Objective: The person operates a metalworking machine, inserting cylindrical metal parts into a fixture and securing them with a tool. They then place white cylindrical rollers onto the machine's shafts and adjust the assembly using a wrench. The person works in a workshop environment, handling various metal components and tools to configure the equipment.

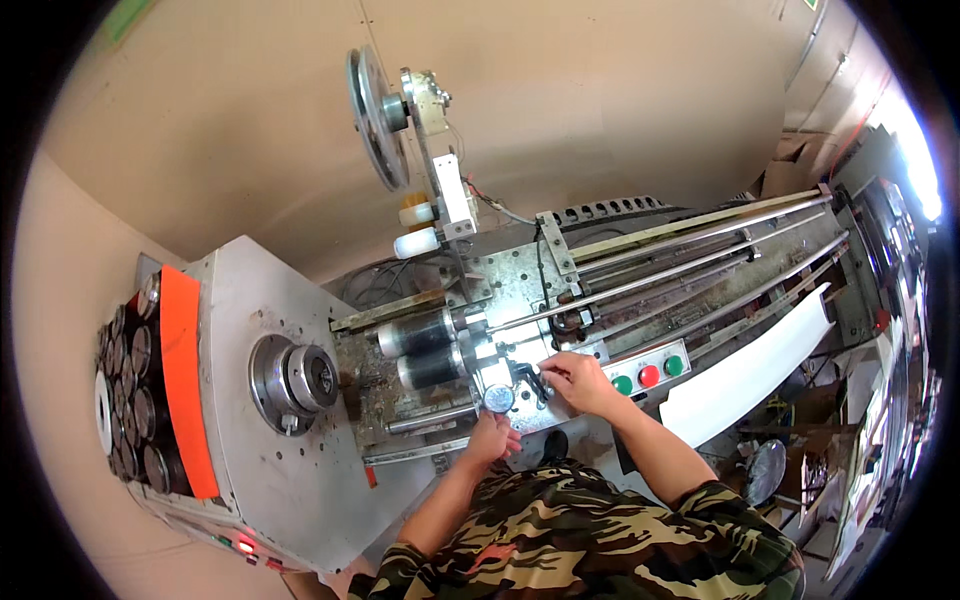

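Cylinders (143, 410), dark with round ends, are piled up at the far left behind a bright orange strip (187, 380). Next along is a big grey housing (235, 430) with a round metal chuck (311, 378) sticking out of its face. Then there's a pulley-type wheel (378, 120) up high, and below it a couple of black rollers (415, 334) lying side by side on the machine. The person's left hand (490, 438) is just below a little round dial gauge (498, 398), fingers partly curled; honestly can't tell if it's got hold of it. The gauge sits at the near edge of the carriage, with a black lever (527, 376) right beside it. Right hand's (577, 382) at that lever, thumb and fingertips bunched up, but can't tell whether they're gripping it. Past that hand: green (622, 385), red (649, 374), green buttons in a row, then a long curved white sheet (750, 370).
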`<action>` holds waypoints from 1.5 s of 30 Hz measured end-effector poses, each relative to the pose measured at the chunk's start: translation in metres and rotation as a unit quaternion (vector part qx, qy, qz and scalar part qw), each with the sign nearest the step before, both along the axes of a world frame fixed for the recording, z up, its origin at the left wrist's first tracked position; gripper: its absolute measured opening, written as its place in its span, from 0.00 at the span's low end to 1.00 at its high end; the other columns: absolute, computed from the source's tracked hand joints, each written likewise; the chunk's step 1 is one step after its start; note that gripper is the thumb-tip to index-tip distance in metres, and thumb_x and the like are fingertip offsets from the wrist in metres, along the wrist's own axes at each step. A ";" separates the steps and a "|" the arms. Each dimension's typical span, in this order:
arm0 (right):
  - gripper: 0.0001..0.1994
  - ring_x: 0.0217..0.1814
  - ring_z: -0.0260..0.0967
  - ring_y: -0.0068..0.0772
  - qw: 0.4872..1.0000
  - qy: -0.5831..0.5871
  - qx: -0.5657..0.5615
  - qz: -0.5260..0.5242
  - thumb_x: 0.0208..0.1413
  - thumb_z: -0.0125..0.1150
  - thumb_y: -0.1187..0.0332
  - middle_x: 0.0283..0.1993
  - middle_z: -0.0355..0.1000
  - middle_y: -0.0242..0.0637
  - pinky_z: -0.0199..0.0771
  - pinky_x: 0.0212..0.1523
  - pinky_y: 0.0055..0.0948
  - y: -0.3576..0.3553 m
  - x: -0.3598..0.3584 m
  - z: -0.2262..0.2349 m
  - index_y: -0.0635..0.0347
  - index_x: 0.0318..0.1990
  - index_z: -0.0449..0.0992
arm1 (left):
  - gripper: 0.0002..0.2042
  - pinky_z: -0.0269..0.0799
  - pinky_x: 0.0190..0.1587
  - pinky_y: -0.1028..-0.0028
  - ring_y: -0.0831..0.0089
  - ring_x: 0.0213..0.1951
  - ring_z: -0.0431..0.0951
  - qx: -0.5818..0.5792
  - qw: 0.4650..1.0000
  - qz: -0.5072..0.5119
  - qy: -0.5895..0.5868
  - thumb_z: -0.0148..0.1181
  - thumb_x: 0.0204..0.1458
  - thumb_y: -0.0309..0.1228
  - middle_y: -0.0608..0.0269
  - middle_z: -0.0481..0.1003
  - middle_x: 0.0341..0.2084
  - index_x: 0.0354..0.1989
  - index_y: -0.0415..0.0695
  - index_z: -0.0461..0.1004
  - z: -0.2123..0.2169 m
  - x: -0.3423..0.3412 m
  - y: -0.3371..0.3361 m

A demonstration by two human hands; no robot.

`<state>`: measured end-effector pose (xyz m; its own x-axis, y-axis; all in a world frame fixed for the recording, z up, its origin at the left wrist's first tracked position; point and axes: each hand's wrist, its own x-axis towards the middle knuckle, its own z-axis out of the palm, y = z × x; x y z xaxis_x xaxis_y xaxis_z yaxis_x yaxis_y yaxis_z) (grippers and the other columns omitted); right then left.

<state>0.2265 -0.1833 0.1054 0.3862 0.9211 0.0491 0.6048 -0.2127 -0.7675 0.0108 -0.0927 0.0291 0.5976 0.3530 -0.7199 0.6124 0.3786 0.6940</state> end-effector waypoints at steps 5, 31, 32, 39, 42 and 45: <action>0.09 0.31 0.74 0.30 0.997 0.077 -0.013 0.022 0.52 0.63 0.71 0.32 0.77 0.43 0.74 0.34 0.27 0.003 -0.029 0.010 0.62 0.41 0.80 | 0.11 0.75 0.19 0.72 0.68 0.27 0.77 0.015 0.992 0.129 -0.002 0.46 0.61 0.29 0.52 0.76 0.32 0.47 0.36 0.64 -0.010 -0.004 -0.001; 0.11 0.27 0.67 0.38 0.974 0.003 -0.219 0.061 0.45 0.63 0.69 0.27 0.73 0.47 0.69 0.31 0.38 0.134 -0.002 -0.053 0.67 0.30 0.70 | 0.17 0.65 0.29 0.72 0.77 0.24 0.69 0.220 0.974 -0.036 -0.037 0.50 0.61 0.43 0.68 0.72 0.20 0.37 0.43 0.81 0.021 -0.060 0.126; 0.10 0.30 0.69 0.39 0.972 0.027 -0.222 0.070 0.46 0.63 0.69 0.27 0.73 0.48 0.69 0.33 0.38 0.133 0.002 -0.060 0.68 0.30 0.71 | 0.17 0.66 0.30 0.72 0.76 0.26 0.70 0.227 0.970 -0.076 -0.028 0.50 0.61 0.43 0.67 0.74 0.21 0.37 0.43 0.81 0.029 -0.063 0.134; 0.12 0.39 0.75 0.31 0.995 0.053 -0.044 -0.077 0.55 0.59 0.70 0.38 0.78 0.42 0.74 0.43 0.28 0.041 -0.021 -0.033 0.62 0.45 0.78 | 0.19 0.71 0.39 0.67 0.63 0.35 0.79 0.225 0.961 -0.154 -0.034 0.49 0.60 0.45 0.52 0.79 0.31 0.39 0.42 0.80 0.014 -0.137 0.052; 0.15 0.43 0.74 0.29 0.976 0.147 -0.013 -0.163 0.55 0.57 0.74 0.42 0.76 0.40 0.74 0.43 0.27 -0.005 -0.027 -0.049 0.64 0.51 0.73 | 0.20 0.72 0.39 0.64 0.54 0.35 0.78 0.229 0.964 -0.127 -0.045 0.48 0.60 0.46 0.48 0.78 0.31 0.38 0.43 0.79 0.024 -0.094 0.004; 0.22 0.46 0.73 0.27 0.960 0.243 0.014 -0.140 0.53 0.56 0.79 0.43 0.76 0.43 0.74 0.47 0.27 -0.023 -0.034 -0.052 0.68 0.57 0.66 | 0.20 0.72 0.38 0.62 0.50 0.34 0.78 0.260 0.960 -0.062 -0.077 0.47 0.60 0.46 0.48 0.77 0.28 0.35 0.42 0.79 0.016 -0.056 -0.016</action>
